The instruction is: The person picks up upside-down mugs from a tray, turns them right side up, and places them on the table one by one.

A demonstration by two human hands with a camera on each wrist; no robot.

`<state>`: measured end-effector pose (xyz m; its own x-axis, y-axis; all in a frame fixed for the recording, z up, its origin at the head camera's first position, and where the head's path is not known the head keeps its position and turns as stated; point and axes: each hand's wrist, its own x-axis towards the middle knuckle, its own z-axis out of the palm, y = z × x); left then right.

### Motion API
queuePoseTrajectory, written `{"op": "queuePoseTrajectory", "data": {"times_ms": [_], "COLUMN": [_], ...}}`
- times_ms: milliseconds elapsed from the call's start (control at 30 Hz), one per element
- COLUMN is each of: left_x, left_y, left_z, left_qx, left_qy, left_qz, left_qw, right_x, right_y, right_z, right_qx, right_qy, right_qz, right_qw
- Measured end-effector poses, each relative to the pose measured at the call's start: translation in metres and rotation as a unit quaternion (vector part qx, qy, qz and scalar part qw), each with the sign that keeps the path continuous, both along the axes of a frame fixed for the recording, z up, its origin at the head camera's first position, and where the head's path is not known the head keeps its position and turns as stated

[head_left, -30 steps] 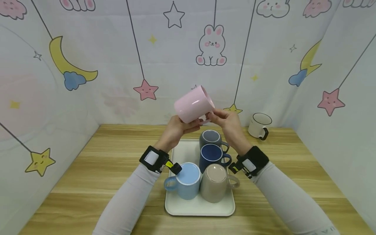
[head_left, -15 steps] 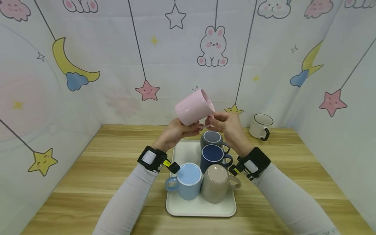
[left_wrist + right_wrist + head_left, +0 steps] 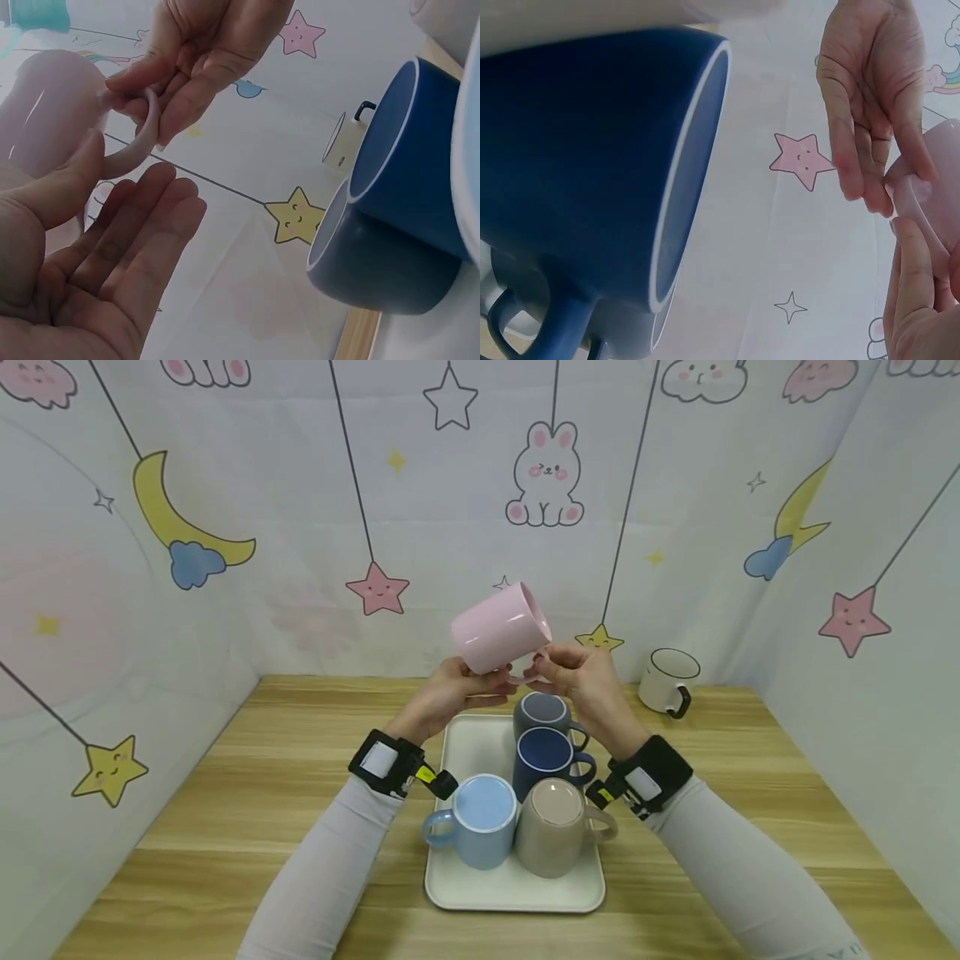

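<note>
Diagonally, the pink mug (image 3: 497,628) is held, mouth (image 3: 536,612) up-right. Handle (image 3: 133,159) is pinched by right hand (image 3: 581,677); left hand (image 3: 450,689) is placed beneath, fingers straight.

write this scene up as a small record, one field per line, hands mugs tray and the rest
held: pink mug, tilted, above the tray's far end
left hand: under the mug, thumb touching it, fingers straight
right hand: pinching the mug's handle
tray: light blue mug, beige mug, navy mug, gray mug
off tray: white mug, black handle, far right on the table
backdrop: stars, moons, clouds, rabbit
</note>
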<state>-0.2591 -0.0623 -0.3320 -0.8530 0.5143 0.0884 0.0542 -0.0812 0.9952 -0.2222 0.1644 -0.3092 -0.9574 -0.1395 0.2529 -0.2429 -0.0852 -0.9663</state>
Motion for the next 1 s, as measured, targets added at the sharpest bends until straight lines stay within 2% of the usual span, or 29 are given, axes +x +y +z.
{"op": "queuePoseTrajectory", "data": {"times_ms": [200, 333, 467, 633, 733, 900, 1000], "left_x": [-0.003, -0.003, -0.003, -0.003, -0.003, -0.001, 0.000], "left_y": [-0.013, -0.027, -0.042, -0.055, -0.059, -0.059, -0.057], "left_z": [-0.004, -0.013, -0.030, -0.050, -0.059, -0.073, -0.081], "left_qx": [-0.050, -0.103, -0.168, -0.228, -0.257, -0.326, -0.333], "left_qy": [0.026, 0.041, 0.034, 0.012, 0.005, -0.001, -0.014], "left_qz": [0.007, 0.026, 0.062, 0.084, 0.086, 0.069, 0.059], "left_qw": [0.9984, 0.9935, 0.9832, 0.9699, 0.9627, 0.9427, 0.9410], "right_x": [-0.001, -0.001, -0.001, -0.001, -0.002, -0.006, -0.009], "right_y": [0.003, 0.007, 0.014, 0.024, 0.029, 0.039, 0.048], "right_z": [-0.002, -0.004, -0.004, -0.004, -0.003, -0.004, -0.006], "right_qx": [-0.013, -0.014, -0.019, -0.023, -0.033, -0.055, -0.061], "right_qy": [0.008, 0.017, 0.031, 0.039, 0.042, 0.040, 0.041], "right_qz": [-0.005, -0.010, -0.017, -0.030, -0.034, -0.049, -0.069], "right_qw": [1.000, 1.000, 0.999, 0.999, 0.998, 0.996, 0.995]}}
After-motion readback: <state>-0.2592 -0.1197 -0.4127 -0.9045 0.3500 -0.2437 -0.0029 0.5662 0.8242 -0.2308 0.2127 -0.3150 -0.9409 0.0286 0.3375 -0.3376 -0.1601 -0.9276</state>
